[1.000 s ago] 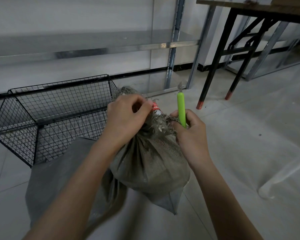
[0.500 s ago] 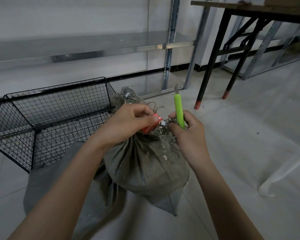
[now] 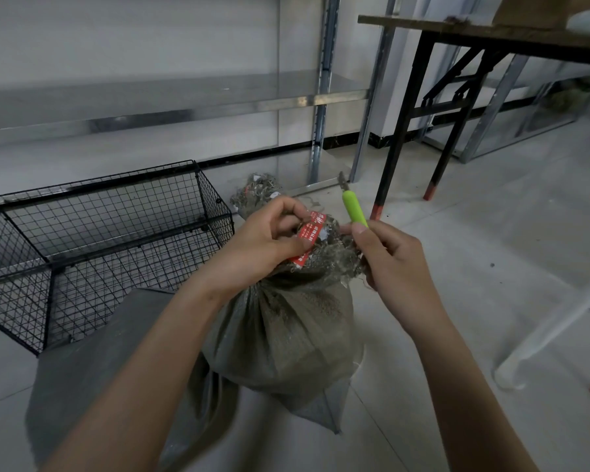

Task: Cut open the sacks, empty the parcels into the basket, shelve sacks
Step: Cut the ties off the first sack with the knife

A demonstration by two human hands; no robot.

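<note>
Green cutter [image 3: 353, 207] in curled right hand [image 3: 394, 267]; red sack tag [image 3: 309, 238] in pinching left hand [image 3: 259, 247].

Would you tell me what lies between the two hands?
Head view: the red tag and the frayed sack neck, between left hand and right hand.

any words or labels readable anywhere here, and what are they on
On the red tag, pinched by the left hand at the tied neck of the sack: rows of white print, too small and blurred to read.
On the green-handled cutter in the right hand, the sack cloth and the wire basket: no text visible.
</note>
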